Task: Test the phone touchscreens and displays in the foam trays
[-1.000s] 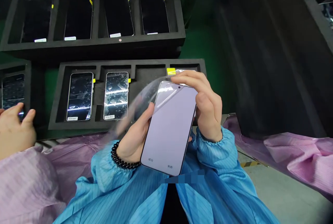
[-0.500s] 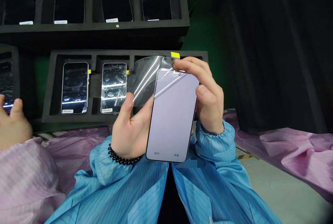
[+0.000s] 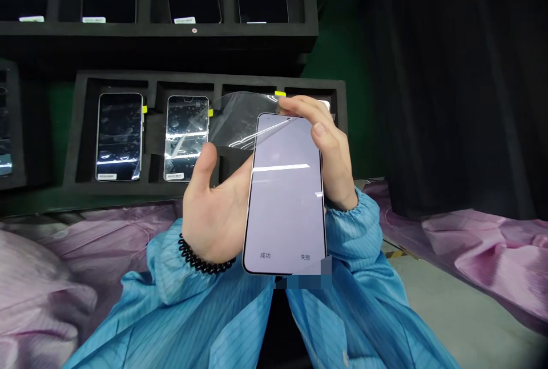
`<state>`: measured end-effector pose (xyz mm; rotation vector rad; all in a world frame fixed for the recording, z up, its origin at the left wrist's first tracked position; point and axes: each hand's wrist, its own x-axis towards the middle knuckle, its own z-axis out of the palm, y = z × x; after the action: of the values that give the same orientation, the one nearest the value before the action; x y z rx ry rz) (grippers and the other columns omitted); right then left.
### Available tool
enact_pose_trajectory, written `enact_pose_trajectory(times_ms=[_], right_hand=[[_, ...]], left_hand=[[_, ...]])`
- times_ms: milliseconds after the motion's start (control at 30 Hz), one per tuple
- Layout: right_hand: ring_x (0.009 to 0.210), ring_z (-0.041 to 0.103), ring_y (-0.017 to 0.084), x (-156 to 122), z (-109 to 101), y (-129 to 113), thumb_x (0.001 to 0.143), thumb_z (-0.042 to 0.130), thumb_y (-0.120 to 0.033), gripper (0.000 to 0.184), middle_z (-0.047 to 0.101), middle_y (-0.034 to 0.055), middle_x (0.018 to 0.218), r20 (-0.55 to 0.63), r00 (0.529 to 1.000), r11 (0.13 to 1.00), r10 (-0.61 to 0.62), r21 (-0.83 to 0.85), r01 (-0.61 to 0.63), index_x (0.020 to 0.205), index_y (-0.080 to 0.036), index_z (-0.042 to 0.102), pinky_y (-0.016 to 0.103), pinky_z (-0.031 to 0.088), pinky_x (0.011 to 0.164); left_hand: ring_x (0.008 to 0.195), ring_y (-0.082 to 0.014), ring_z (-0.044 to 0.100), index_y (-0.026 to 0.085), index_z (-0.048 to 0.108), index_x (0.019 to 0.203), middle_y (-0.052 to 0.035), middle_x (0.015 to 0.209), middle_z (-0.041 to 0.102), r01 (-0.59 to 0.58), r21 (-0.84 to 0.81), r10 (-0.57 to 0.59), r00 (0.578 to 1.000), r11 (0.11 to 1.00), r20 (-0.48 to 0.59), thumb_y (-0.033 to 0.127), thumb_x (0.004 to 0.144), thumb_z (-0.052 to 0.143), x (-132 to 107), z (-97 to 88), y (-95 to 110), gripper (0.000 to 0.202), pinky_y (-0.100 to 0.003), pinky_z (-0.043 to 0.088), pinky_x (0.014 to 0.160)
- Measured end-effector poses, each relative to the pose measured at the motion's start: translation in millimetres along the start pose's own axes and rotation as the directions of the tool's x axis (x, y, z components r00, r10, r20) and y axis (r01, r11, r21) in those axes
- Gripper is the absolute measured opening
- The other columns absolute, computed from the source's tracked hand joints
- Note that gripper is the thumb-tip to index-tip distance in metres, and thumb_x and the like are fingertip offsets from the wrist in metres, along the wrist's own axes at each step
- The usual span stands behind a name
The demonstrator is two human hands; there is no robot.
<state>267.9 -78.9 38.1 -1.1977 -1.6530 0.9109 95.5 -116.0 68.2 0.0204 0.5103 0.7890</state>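
Observation:
My left hand (image 3: 214, 209) grips a smartphone (image 3: 286, 192) from its left side and back, thumb raised beside it. The phone stands nearly upright with a lit pale lilac screen and two small labels at the bottom. My right hand (image 3: 327, 149) pinches a clear protective film (image 3: 240, 120) by its yellow tab (image 3: 280, 93) at the phone's top edge. The film curls away to the left above the screen. Both sleeves are blue, and a black bead bracelet (image 3: 199, 257) circles my left wrist.
Behind the phone lies a black foam tray (image 3: 81, 129) with two phones (image 3: 119, 136) in its left slots, film-covered. A second tray (image 3: 171, 29) of dark phones sits farther back. Pink cloth (image 3: 479, 249) drapes the bench at both sides; a dark curtain hangs right.
The phone has been turned more upright and squarely toward me. The film stays peeled at the top corner. The other person's hand at the left edge has gone out of view.

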Motion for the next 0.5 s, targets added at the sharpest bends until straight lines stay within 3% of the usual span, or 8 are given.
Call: enact_pose_trajectory(times_ms=[167,300,367,500], right_hand=[[0.133,0.058,0.022,3.6,-0.4,5.5,0.108,0.029,-0.035,0.04,0.06,0.0033,0.143,-0.009,1.0,1.0,-0.008,0.026,0.009,0.127,-0.028,0.063,0.04,0.048,0.115],[0.139,0.055,0.027,4.5,-13.3,6.7,0.105,0.039,-0.037,0.035,0.058,0.0054,0.148,-0.124,0.991,0.998,0.046,-0.035,-0.051,0.139,-0.033,0.048,0.046,0.052,0.107],[0.14,0.053,0.03,-2.1,-23.7,6.2,0.103,0.045,-0.043,0.039,0.058,0.0062,0.148,-0.205,0.978,0.998,0.041,-0.03,-0.048,0.141,-0.037,0.044,0.049,0.052,0.105],[0.132,0.059,0.031,-33.4,-40.7,11.8,0.099,0.039,-0.053,0.038,0.064,0.006,0.135,-0.321,0.945,0.987,-0.067,0.117,0.11,0.126,-0.035,0.058,0.05,0.054,0.102]], left_hand=[[0.152,-0.0425,0.031,0.027,0.033,0.158,-0.0084,0.161,0.043,0.038,0.02,-0.037,0.999,0.999,-0.001,0.076,0.092,0.038,4.5,-4.6,4.0,0.082,-0.065,0.05,0.103],[0.143,-0.0412,0.046,0.023,0.037,0.156,-0.0139,0.148,0.056,0.067,0.116,-0.065,0.998,0.991,-0.022,0.076,0.095,0.026,14.0,-10.7,9.9,0.081,-0.065,0.046,0.108],[0.139,-0.0383,0.052,0.022,0.04,0.153,-0.0126,0.141,0.061,0.004,0.177,0.007,0.998,0.984,-0.06,0.072,0.098,0.022,17.6,-14.7,16.7,0.077,-0.061,0.045,0.111],[0.136,-0.0334,0.056,0.021,0.046,0.15,-0.0099,0.135,0.066,-0.178,0.316,0.209,0.975,0.932,-0.069,0.057,0.102,0.03,19.3,-24.2,38.9,0.062,-0.053,0.044,0.116]])
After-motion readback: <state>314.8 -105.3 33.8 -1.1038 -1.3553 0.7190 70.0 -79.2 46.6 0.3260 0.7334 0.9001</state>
